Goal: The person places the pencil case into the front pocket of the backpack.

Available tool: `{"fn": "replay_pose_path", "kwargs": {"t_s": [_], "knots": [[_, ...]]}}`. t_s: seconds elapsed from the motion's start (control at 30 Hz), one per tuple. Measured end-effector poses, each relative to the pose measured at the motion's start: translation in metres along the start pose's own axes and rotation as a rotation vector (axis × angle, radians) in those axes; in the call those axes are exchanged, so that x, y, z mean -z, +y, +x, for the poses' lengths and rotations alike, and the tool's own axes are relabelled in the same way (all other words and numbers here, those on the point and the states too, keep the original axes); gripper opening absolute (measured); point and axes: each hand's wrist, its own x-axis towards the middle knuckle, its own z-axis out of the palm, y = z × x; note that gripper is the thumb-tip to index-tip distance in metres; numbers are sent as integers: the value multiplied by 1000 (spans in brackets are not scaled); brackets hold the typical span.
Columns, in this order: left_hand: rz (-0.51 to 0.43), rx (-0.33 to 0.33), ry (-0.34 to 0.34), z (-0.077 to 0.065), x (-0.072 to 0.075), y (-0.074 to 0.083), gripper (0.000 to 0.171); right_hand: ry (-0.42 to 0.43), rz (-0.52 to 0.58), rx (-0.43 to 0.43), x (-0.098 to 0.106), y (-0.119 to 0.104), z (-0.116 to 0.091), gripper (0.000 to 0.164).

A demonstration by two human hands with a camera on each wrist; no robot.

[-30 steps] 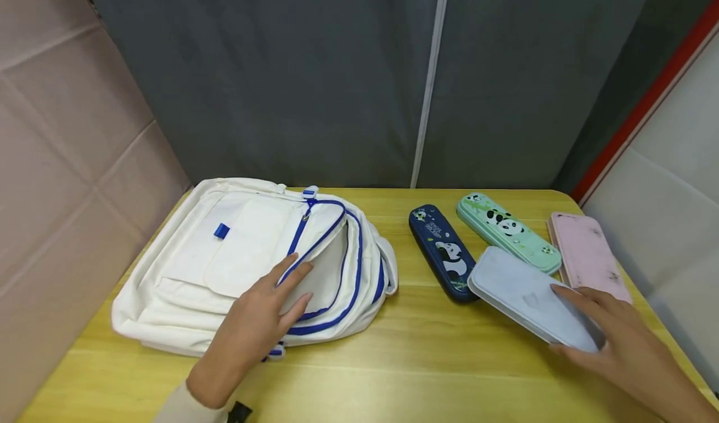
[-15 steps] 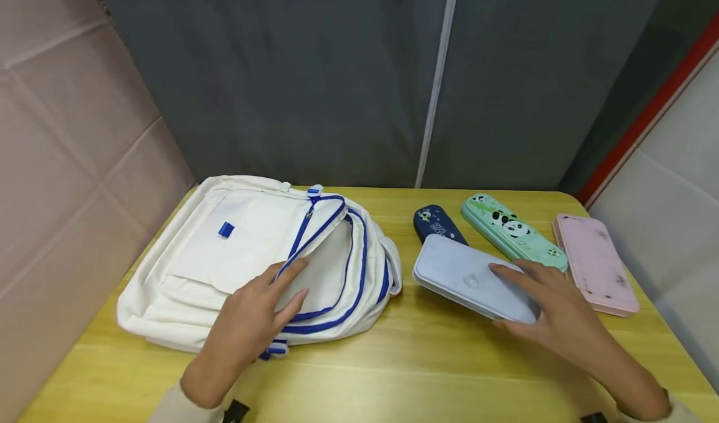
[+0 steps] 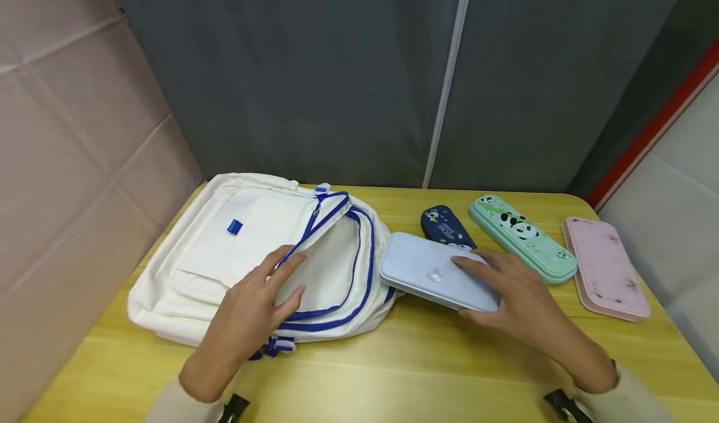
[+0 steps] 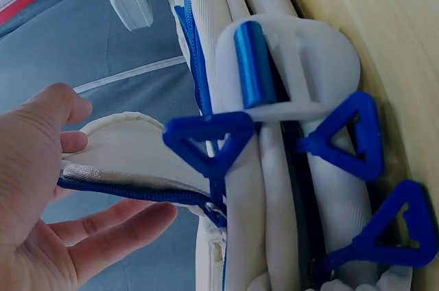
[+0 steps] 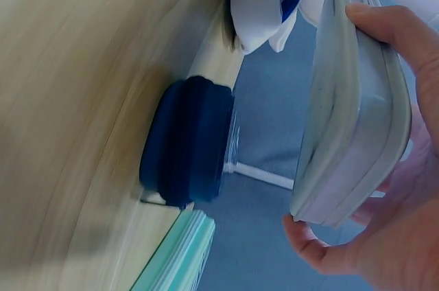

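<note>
A white backpack [image 3: 253, 217] with blue zipper trim lies on the table, its front compartment unzipped and gaping toward the right. My left hand [image 3: 244, 314] holds the loose flap [image 4: 134, 150] of that compartment, with fingers on both sides of its zipper edge in the left wrist view. My right hand [image 3: 517, 295] grips a pale blue pencil case [image 3: 429, 270] by its right end, thumb on one long side and fingers across the lid and far side. Raised above the table [image 5: 82, 99] in the right wrist view, the case has its left end near the compartment's mouth.
Behind the held case is a navy pencil case [image 3: 444, 223] with a panda print, partly covered. To its right lie a mint green panda case [image 3: 522, 236] and a pink case [image 3: 606, 267]. A grey curtain [image 3: 337, 80] rises behind the table.
My right hand has carried the pale blue case leftward across the table, over the navy case and up to the backpack. The left hand keeps holding the flap.
</note>
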Motion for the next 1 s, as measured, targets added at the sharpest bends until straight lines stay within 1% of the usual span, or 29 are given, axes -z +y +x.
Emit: {"fn": "replay_pose_path", "kwargs": {"t_s": [0.2, 0.3, 0.5, 0.7, 0.87, 1.0], "knots": [[-33, 11, 6, -1, 1, -4, 55, -35, 16, -9, -6, -9, 13, 76], [-57, 26, 14, -1, 1, -5, 55, -35, 30, 1, -10, -15, 19, 74], [-84, 61, -2, -2, 4, -6, 58, -60, 59, 2, -17, -26, 34, 72], [-104, 95, -11, -2, 6, -6, 58, -80, 77, 12, -31, -37, 48, 69], [-119, 117, -19, -1, 7, -6, 58, -119, 72, 20, -43, -48, 61, 67], [-123, 116, -5, -1, 8, -7, 58, -164, 65, 32, -49, -58, 71, 68]]}}
